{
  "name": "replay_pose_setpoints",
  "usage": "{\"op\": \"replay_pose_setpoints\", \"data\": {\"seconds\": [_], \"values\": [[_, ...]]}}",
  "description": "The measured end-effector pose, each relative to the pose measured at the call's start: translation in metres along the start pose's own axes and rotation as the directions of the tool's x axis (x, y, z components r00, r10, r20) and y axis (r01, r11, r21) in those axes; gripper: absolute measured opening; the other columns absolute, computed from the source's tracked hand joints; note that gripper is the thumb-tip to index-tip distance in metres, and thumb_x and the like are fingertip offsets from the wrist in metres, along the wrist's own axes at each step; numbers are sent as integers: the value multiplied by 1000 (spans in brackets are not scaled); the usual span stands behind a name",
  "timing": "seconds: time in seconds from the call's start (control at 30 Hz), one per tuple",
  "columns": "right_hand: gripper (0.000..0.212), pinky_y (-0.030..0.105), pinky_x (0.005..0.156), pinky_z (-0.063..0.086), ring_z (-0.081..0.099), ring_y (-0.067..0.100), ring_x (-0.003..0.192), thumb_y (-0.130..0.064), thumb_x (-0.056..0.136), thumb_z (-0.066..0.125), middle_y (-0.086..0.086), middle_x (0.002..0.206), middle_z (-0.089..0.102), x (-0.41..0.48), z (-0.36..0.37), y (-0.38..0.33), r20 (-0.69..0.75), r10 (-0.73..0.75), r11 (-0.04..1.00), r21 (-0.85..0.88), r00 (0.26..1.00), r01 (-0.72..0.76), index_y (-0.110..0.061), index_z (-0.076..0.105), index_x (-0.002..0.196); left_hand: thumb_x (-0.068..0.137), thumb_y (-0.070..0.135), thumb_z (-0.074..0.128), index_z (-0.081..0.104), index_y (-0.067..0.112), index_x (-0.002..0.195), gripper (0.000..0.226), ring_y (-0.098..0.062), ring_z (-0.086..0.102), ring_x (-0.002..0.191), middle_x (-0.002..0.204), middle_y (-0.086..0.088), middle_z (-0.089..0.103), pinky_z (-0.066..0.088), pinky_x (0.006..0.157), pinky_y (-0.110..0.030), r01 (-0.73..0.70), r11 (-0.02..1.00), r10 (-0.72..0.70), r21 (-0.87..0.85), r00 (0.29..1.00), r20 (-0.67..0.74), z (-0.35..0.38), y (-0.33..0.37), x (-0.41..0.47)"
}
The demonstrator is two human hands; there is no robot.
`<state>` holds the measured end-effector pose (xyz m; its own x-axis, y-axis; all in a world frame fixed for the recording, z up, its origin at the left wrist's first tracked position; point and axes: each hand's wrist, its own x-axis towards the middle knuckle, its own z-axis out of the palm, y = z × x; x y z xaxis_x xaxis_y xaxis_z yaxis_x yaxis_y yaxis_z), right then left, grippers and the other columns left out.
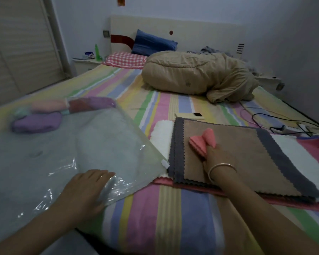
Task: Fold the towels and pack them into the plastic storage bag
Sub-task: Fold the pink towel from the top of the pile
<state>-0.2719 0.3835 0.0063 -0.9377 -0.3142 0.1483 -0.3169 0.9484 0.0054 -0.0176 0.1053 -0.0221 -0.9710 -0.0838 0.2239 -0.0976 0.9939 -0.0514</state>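
Right hand (213, 153) pinches folded pink towel (203, 139) over the brown towel stack (234, 153) at right; left hand (88, 188), fingers flat, pins slippery plastic storage bag (81, 144) near its mouth; towel looks soft, light, best gripped along the fold.

bare forearms, gold bangle (221, 169) on rt wrist

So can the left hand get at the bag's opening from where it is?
Probably yes. The left hand already rests on the plastic storage bag at its near edge, nothing over it; whether that edge is the opening is unclear. The right hand holds a folded pink towel.
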Motion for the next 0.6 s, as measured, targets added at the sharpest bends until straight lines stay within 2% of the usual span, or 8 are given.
{"op": "replay_pose_setpoints", "data": {"seconds": [0.1,0.2,0.27,0.33,0.4,0.47,0.53,0.6], "values": [[43,38,78,45,58,36,96,-25,90,50,12,118,54,-10,-10,-2,-119,10,992,123,993,4,-23,47,134,37,31,76,56,24,116,82,-19,69,89,106,4,69,55,65,-30,-90,993,89,81,996,14,-4,-5,-7],[37,36,67,42,59,38,84,-27,86,54,18,100,64,-30,-29,-21,-251,-21,908,399,968,123,-22,61,122,33,23,68,54,23,116,84,-19,68,89,107,3,68,55,66,-29,-147,978,148,145,989,2,-9,-13,-14],[26,37,60,39,58,35,70,-27,84,52,21,79,63,-44,-45,-44,-226,-37,770,615,974,172,-9,69,94,27,20,68,54,21,118,91,-21,68,89,109,0,68,54,66,-29,-138,971,138,193,990,16,-13,-19,-18],[18,32,58,44,54,25,61,-17,82,54,16,65,61,-59,-53,-67,-134,-101,579,798,986,168,-6,65,73,25,19,70,54,22,120,97,-21,67,93,112,-1,67,54,68,-31,-120,966,113,227,993,44,-16,-26,-22],[16,16,53,40,49,11,58,-2,83,56,10,63,62,-71,-57,-88,-75,-183,452,879,980,152,-10,66,73,27,33,72,56,21,123,99,-22,67,98,117,-3,66,55,73,-35,-117,963,100,241,992,79,-19,-30,-29],[18,12,53,40,51,11,63,7,82,56,11,70,66,-80,-57,-104,-75,-233,350,924,970,156,-6,69,81,24,48,75,58,20,127,108,-25,67,103,123,-7,64,56,79,-41,-109,953,72,284,988,138,-20,-34,-38],[24,10,54,41,53,12,65,11,82,56,6,70,63,-85,-57,-116,-63,-267,266,954,962,137,-10,68,78,21,47,80,53,19,132,117,-27,65,107,128,-11,61,54,83,-45,-76,946,24,315,986,164,-18,-40,-45],[34,11,56,44,55,12,67,10,83,55,0,67,62,-86,-55,-122,-35,-302,242,964,953,112,-20,64,71,21,37,83,48,18,134,121,-28,65,108,129,-12,60,54,83,-43,-29,954,-20,300,987,158,-20,-46,-50]]}}
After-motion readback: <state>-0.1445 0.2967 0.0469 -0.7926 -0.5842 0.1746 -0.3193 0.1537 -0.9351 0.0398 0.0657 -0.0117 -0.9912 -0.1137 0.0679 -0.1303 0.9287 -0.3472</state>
